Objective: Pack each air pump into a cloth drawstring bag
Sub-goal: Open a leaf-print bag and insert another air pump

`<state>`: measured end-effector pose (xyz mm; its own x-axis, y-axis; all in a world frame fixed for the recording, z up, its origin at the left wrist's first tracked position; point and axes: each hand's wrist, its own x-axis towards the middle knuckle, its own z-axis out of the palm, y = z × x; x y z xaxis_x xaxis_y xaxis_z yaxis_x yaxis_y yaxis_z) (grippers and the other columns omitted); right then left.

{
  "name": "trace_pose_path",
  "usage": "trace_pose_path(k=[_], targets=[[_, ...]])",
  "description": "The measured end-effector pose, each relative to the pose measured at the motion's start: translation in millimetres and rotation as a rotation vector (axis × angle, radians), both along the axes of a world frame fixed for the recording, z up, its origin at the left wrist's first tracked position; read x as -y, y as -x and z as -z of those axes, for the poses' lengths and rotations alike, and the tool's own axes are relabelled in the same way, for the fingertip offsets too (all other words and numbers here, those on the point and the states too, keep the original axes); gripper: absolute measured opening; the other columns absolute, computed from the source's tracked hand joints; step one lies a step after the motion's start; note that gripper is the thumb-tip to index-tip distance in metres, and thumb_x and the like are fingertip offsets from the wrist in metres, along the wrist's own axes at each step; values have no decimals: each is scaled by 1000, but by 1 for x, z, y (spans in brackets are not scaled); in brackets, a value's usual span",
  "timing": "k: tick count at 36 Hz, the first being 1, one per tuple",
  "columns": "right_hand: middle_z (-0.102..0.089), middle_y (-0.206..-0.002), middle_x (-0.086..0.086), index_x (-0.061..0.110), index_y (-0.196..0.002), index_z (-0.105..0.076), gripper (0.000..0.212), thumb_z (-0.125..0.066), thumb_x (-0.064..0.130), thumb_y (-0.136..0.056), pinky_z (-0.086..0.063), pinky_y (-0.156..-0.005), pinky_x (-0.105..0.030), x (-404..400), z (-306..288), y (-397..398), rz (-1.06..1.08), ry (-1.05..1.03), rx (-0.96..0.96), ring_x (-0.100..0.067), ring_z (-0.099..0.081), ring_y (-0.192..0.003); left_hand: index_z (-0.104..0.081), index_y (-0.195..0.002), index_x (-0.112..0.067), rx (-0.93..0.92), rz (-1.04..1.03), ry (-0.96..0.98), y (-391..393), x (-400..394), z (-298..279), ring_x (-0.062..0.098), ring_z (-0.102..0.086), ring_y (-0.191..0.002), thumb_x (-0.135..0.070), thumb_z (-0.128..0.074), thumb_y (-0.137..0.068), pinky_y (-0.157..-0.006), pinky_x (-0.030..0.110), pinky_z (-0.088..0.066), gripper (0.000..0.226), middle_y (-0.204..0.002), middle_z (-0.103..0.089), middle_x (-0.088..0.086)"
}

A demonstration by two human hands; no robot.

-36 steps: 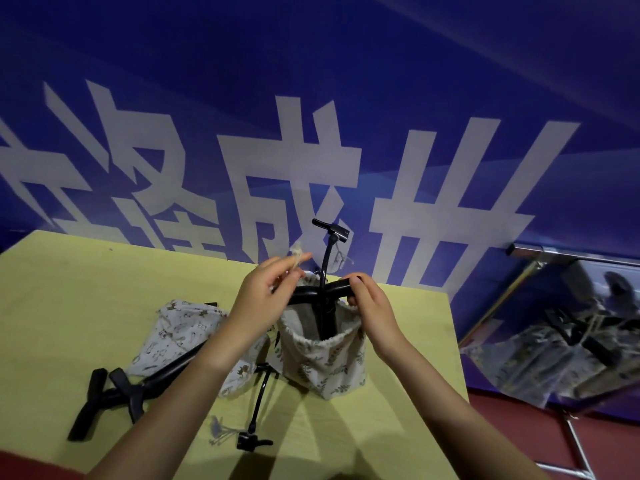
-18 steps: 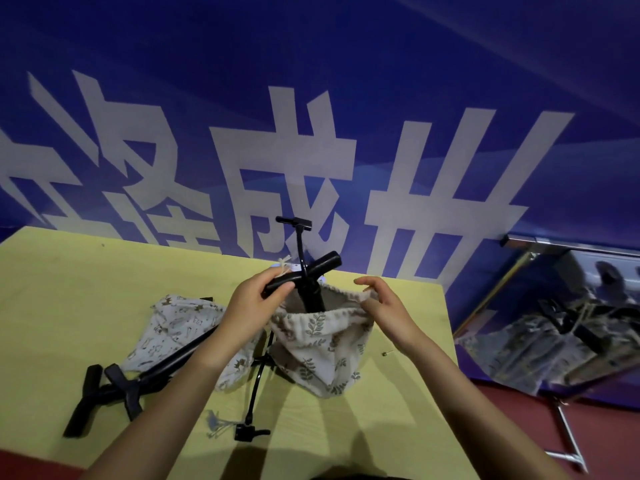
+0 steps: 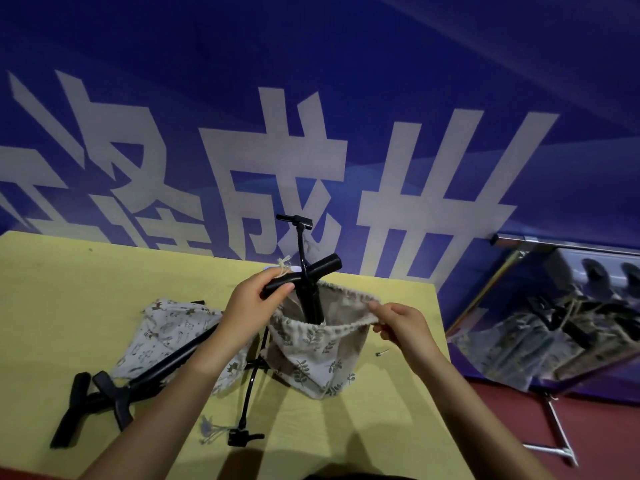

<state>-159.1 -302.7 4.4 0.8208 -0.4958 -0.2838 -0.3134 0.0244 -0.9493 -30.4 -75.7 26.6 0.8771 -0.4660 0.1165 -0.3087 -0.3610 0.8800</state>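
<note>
A black air pump [image 3: 311, 299] stands upright inside a leaf-print cloth drawstring bag [image 3: 318, 351] on the yellow table [image 3: 69, 289]. My left hand [image 3: 252, 303] grips the left end of the pump's T-handle, and its thin hose rises above the handle. My right hand [image 3: 401, 323] pinches the right rim of the bag's open mouth. To the left, two more black pumps [image 3: 114, 389] lie side by side, partly under an animal-print cloth bag [image 3: 166, 334].
A loose black hose with a clamp end [image 3: 242, 434] lies at the table's front. A small metal needle [image 3: 381, 353] rests near the right edge. A blue banner wall [image 3: 346, 150] stands behind. A reflective panel [image 3: 554, 323] leans at the right on the red floor.
My left hand went from pinching the bag's rim to gripping the pump handle and tilting it. My right hand pulled the rim rightward, widening the bag's mouth.
</note>
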Motion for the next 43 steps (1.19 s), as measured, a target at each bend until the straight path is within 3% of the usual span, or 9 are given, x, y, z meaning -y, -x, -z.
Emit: trace_pose_path(k=[5,9,13,16,20,29,33,38,43], targets=[[-60,-73,-4,7,-83,-66,23,-60,27,-92,-45,-72,-27,3,-25,-7,82,-337,110,-14,-55,-71,-65,-121,-18,13,63,1,2,2,-1,4,-60,-106,-23,-63,-92,-89,22,-48,30,-113,-66,-7],[-60,-69,-3,10,-73,-62,27,-53,19,-96,-48,-79,-30,3,-44,-10,77,-553,254,-14,-58,-71,-66,-113,-31,19,190,11,8,3,-6,-3,-61,-103,-19,-62,-93,-90,21,-50,24,-107,-68,-17],[-48,-61,-2,6,-69,-54,28,-52,14,-96,-42,-67,-26,-6,-64,-13,26,-311,225,-14,-45,-61,-59,-108,-48,25,252,-36,12,5,-12,-7,-59,-104,-20,-62,-93,-91,22,-49,32,-107,-64,-30],[-37,-57,-2,4,-70,-50,24,-52,9,-94,-36,-61,-27,-18,-81,-15,-70,-129,250,-15,-36,-57,-63,-115,-41,30,295,-74,13,6,-15,-3,-60,-103,-21,-63,-93,-91,25,-51,30,-107,-66,-26],[-44,-58,-3,3,-82,-65,17,-52,1,-92,-41,-58,-25,-28,-95,-15,-72,-161,325,-14,-41,-54,-64,-125,-22,11,267,-61,11,4,-17,-1,-60,-109,-20,-64,-92,-97,30,-50,33,-116,-66,-15],[-61,-73,-7,7,-90,-67,12,-56,8,-94,-45,-56,-28,-31,-84,-17,-96,-24,153,-20,-54,-61,-68,-116,-26,78,347,-85,14,-4,-9,-2,-62,-102,-16,-64,-92,-87,20,-49,26,-105,-67,-26],[-64,-77,-7,7,-93,-67,17,-51,7,-95,-46,-57,-31,-32,-78,-17,-116,33,99,-21,-56,-62,-65,-119,-34,127,323,-119,20,-7,-3,-2,-61,-102,-41,-59,-89,-86,21,-49,32,-106,-64,-25],[-67,-89,4,19,-98,-69,18,-51,22,-96,-45,-69,-31,-44,-74,-15,-183,636,37,-17,-62,-76,-65,-120,-24,261,297,-163,29,0,-1,-2,-56,-102,-53,-48,-88,-87,28,-49,47,-106,-60,-19],[-62,-105,-4,12,-107,-64,19,-56,22,-92,-41,-76,-31,-56,-63,-13,-358,973,163,-25,-59,-96,-70,-99,-20,94,124,210,40,15,-17,5,-60,-96,-27,-48,-94,-88,16,-44,23,-94,-62,-9]])
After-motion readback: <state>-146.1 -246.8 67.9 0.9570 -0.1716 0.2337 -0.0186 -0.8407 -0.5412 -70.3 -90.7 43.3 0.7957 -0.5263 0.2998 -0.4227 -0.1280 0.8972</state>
